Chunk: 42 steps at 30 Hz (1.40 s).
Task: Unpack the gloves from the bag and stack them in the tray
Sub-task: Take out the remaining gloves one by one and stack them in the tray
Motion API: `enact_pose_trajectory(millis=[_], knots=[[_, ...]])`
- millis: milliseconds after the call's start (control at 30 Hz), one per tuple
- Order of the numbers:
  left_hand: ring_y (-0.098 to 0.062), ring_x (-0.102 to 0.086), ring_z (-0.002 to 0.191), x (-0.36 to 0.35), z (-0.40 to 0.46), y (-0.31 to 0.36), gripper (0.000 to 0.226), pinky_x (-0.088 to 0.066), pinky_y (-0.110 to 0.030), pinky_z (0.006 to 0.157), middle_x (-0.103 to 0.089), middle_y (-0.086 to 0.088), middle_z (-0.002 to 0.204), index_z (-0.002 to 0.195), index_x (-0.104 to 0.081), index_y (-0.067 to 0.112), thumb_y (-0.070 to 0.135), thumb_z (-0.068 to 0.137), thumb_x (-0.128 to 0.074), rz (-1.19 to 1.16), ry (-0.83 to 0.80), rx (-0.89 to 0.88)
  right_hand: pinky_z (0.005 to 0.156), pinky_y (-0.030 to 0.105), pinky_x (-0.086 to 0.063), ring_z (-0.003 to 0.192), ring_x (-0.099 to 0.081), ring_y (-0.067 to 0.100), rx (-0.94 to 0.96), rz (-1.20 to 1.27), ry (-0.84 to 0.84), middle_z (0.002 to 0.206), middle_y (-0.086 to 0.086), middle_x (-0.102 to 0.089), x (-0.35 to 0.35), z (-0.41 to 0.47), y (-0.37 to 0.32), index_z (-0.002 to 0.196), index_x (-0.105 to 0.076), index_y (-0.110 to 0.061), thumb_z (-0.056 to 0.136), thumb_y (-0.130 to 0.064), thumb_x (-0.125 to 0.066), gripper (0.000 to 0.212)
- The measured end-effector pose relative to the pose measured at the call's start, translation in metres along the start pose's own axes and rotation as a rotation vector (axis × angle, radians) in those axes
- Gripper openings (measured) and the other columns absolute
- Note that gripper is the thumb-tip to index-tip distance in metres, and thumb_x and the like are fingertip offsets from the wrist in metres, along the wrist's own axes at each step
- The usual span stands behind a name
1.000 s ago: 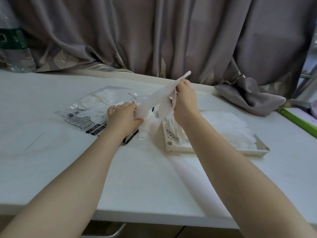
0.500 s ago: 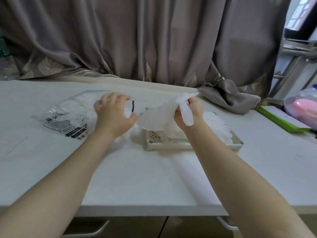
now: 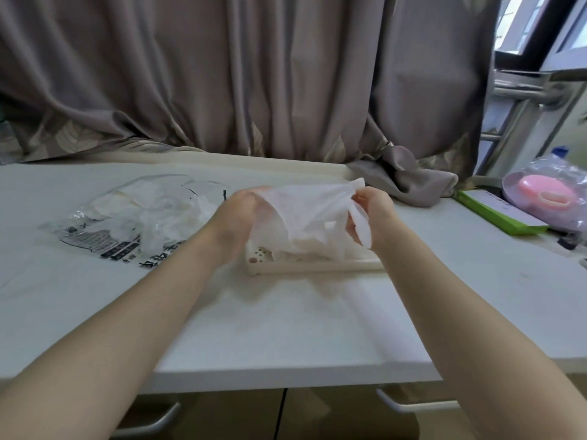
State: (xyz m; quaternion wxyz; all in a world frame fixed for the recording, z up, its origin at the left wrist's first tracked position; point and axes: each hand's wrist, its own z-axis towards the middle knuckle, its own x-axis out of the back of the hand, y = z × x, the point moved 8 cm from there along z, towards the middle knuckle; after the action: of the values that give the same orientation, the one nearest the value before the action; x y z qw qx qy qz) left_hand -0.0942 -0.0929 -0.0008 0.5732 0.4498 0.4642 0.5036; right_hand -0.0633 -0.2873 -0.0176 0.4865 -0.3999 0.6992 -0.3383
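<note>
A thin white plastic glove is stretched between my two hands, just above the cream tray. My left hand grips its left end and my right hand pinches its right end, with the glove's fingers dangling below. The glove and my hands hide most of the tray; several white gloves lie in it beneath. The clear printed bag lies flat on the table to the left, with more gloves inside and one spilling out of its mouth.
A grey curtain hangs behind the white table, and its bunched end rests near the tray's far right. A green-edged box and a bagged pink item sit at the right.
Both hands carried the glove rightward from the bag to over the tray. My left hand moved over beside the right, and the glove went from a twisted strip to spread wide.
</note>
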Motion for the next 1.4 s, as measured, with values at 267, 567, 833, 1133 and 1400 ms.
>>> enact_pose_trajectory(millis=[267,567,833,1133,1400], knots=[[-0.022,-0.061,0.078,-0.023,0.003,-0.021,0.018,-0.05,-0.034,0.075,-0.064,-0.006,0.088,0.094,-0.058,0.011,0.014,0.087,-0.042,-0.226,-0.148,0.454,0.069,0.026,-0.044,0.083,-0.057,0.015,0.481,-0.872,-0.024,0.102,0.002,-0.057,0.022,-0.002,-0.034,0.098,-0.055,-0.016,0.089,-0.02,-0.061,0.012],[-0.018,-0.062,0.078,-0.036,0.003,-0.007,0.019,-0.05,-0.035,0.083,-0.066,-0.003,0.088,0.098,-0.063,0.014,0.014,0.086,-0.048,-0.036,-0.219,0.418,0.076,0.012,-0.041,0.084,-0.056,-0.006,0.953,-1.113,-0.448,0.091,-0.017,-0.064,-0.052,-0.045,-0.027,0.097,-0.064,-0.022,0.086,-0.017,-0.065,0.013],[-0.008,-0.058,0.099,-0.025,0.011,0.035,0.018,-0.045,-0.031,0.087,-0.058,0.012,0.097,0.082,-0.053,0.027,0.043,0.079,-0.061,0.191,-0.063,-0.059,0.059,0.032,-0.031,0.063,-0.037,0.019,0.709,-0.849,-0.289,0.067,0.008,-0.038,-0.036,-0.024,-0.037,0.068,-0.045,0.0,0.086,-0.023,-0.045,0.03],[-0.026,-0.064,0.099,-0.077,0.012,0.034,0.047,-0.049,-0.038,0.088,-0.067,-0.011,0.104,0.105,-0.061,0.007,0.042,0.074,-0.07,0.233,-0.377,0.039,0.078,0.039,-0.051,0.09,-0.065,0.021,0.621,-0.845,-0.485,0.1,0.01,-0.071,-0.042,-0.043,-0.042,0.102,-0.068,-0.006,0.097,-0.026,-0.045,0.031],[-0.014,-0.066,0.073,-0.081,0.027,0.021,0.023,-0.054,-0.02,0.063,-0.07,-0.003,0.084,0.097,-0.065,0.005,0.021,0.097,-0.048,0.198,-0.31,0.131,0.06,0.028,-0.046,0.068,-0.058,0.013,0.414,-0.802,-0.516,0.077,0.0,-0.062,-0.004,-0.017,-0.033,0.088,-0.058,-0.017,0.091,-0.031,-0.06,0.015]])
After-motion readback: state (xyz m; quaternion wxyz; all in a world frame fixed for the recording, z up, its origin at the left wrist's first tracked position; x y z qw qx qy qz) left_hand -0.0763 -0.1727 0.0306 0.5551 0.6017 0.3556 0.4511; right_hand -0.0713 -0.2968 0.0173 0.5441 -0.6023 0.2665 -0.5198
